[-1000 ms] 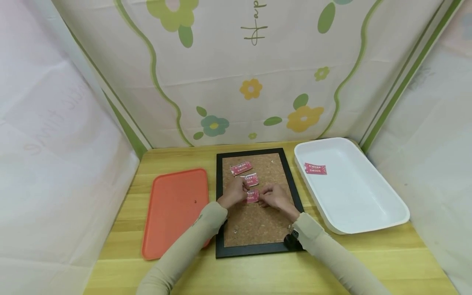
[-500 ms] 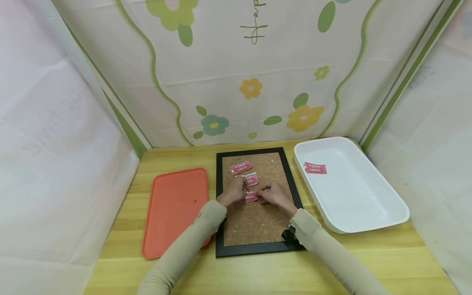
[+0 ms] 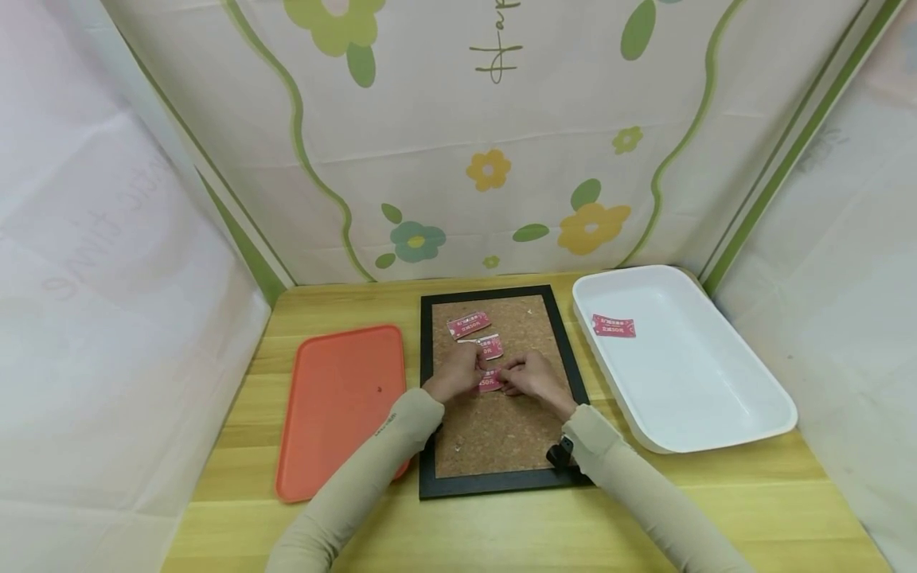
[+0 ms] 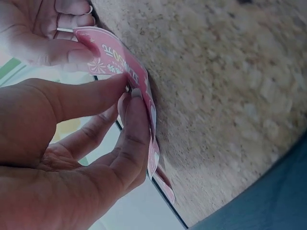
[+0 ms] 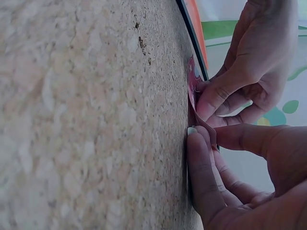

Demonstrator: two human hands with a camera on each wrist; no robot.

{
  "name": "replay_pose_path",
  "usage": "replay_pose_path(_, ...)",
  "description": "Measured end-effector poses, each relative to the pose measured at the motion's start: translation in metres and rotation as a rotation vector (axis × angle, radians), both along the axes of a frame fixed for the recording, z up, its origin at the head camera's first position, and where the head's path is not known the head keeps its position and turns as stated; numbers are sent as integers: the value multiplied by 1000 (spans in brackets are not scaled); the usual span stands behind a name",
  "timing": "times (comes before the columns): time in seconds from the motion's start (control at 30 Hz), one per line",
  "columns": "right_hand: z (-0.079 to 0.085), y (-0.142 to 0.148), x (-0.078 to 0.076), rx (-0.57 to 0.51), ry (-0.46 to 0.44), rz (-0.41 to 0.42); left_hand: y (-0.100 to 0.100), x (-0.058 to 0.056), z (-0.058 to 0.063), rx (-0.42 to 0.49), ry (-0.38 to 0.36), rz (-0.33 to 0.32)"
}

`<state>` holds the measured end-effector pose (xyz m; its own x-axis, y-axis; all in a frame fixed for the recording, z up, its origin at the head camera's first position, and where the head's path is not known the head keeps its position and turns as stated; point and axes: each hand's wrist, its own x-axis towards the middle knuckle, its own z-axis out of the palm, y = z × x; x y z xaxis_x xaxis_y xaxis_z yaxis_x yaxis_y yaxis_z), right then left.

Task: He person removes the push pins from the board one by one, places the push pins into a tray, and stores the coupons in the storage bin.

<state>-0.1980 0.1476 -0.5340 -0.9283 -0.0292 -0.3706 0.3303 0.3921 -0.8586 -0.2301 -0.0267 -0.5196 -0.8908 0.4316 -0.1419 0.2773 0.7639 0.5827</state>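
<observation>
In the head view a pink coupon [image 3: 490,383] lies against the cork of a black-framed corkboard [image 3: 501,438], between both hands. My left hand [image 3: 457,372] pinches a small metal thumbtack [image 4: 128,88] between thumb and forefinger, pressed at the coupon's face; the fingers mostly cover it. With thumb and fingers my right hand [image 3: 533,376] grips the coupon's right end, which bends away from the cork in the right wrist view. Above them on the board are a second coupon [image 3: 490,346], partly behind the left hand, and a tilted third one [image 3: 469,325].
An orange tray [image 3: 340,414] lies left of the board. To the right stands a white bin [image 3: 688,374] with one more pink coupon [image 3: 614,326] in it. Printed fabric walls [image 3: 401,143] enclose the wooden table [image 3: 487,533] at the back and sides.
Over the last second the right hand has shifted slightly left and up with the coupon's end. The left hand stays at nearly the same spot on the coupon.
</observation>
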Motion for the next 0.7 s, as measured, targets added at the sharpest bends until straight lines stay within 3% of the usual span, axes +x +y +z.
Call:
replay_pose_path(0.37,1,0,-1,18,-7,3,3,1,0,-3,14,19)
replay_pose_path(0.7,-1,1,0,16,-4,1,3,1,-3,-3,-47,35)
